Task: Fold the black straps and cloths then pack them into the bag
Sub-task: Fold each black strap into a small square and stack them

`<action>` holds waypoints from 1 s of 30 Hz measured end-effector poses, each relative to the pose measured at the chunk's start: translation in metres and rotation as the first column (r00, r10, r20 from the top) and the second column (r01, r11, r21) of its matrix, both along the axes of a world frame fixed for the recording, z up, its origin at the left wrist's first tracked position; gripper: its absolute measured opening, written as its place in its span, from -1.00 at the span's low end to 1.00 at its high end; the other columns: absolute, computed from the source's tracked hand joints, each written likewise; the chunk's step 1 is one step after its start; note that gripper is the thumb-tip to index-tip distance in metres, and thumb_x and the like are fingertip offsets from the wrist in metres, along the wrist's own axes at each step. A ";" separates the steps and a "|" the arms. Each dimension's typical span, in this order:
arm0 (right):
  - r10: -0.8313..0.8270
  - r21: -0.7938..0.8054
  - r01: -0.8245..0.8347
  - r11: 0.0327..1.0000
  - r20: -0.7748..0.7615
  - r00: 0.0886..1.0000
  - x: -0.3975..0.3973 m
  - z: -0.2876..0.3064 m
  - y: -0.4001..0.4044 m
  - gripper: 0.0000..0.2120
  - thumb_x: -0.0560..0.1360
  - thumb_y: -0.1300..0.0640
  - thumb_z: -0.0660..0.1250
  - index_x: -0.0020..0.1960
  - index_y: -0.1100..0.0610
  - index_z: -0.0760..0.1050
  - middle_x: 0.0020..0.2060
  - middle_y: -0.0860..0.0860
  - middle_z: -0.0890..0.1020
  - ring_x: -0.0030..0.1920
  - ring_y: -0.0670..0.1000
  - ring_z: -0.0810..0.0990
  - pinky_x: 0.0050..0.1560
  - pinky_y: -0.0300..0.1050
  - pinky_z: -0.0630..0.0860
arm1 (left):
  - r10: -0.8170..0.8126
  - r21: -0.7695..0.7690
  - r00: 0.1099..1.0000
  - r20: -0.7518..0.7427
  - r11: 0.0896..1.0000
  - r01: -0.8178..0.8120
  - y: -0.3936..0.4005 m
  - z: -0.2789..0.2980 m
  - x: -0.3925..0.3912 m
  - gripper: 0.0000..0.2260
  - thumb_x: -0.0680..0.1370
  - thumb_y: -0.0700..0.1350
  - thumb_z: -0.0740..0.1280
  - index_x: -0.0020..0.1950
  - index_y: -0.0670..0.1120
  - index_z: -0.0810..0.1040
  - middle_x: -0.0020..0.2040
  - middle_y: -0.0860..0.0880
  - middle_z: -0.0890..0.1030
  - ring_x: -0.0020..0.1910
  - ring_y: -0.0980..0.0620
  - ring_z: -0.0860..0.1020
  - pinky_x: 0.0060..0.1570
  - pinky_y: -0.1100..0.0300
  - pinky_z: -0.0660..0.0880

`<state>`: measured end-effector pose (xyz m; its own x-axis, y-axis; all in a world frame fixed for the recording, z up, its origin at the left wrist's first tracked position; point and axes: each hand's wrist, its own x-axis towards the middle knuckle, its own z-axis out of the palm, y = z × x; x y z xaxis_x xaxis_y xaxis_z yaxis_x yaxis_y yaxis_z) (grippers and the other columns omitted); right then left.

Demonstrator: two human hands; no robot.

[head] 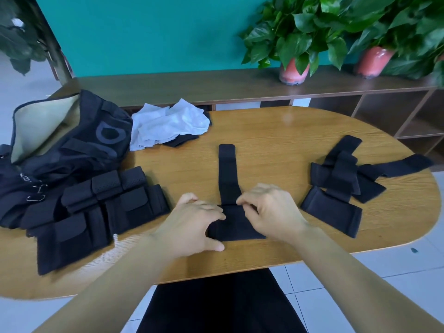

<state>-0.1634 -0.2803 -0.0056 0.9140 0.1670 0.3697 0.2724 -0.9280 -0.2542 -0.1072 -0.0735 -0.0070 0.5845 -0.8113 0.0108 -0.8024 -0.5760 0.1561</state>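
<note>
1. At the near edge of the wooden table, a black strap lies with its long axis running straight away from the person, its narrow rounded end pointing toward the far wall.
2. The strap is matte black fabric: a narrow band that joins a wider flat panel at the near end.
3. The left hand has its fingers curled over the panel's left edge, thumb on the table below it.
4. The right hand pinches the panel's top edge where the band meets it.
5. Folded black straps sit in a group to the left, against the open black bag.
6. A loose pile of straps lies to the right; how many it holds is hard to tell.
7. White cloths cover a black cloth behind; the hands hide much of the panel.
</note>
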 end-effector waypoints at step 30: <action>-0.272 0.599 0.525 0.604 -0.464 0.843 0.001 -0.022 0.020 -0.97 0.47 0.07 0.39 -0.10 0.00 0.57 -0.26 0.01 0.66 -0.22 -0.01 0.62 -0.16 -0.02 0.59 | 0.449 -0.415 0.703 -0.552 0.583 -0.698 -0.010 -0.028 -0.005 -0.67 0.54 -0.06 0.39 0.29 -0.01 0.47 -0.02 0.06 0.62 0.01 0.12 0.58 0.08 0.11 0.55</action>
<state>-0.1624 -0.2599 -0.0280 0.9014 -0.4249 -0.0833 -0.2879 -0.4445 -0.8483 -0.1118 -0.0833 -0.0349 0.9788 -0.2034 0.0223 -0.1407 -0.5900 0.7951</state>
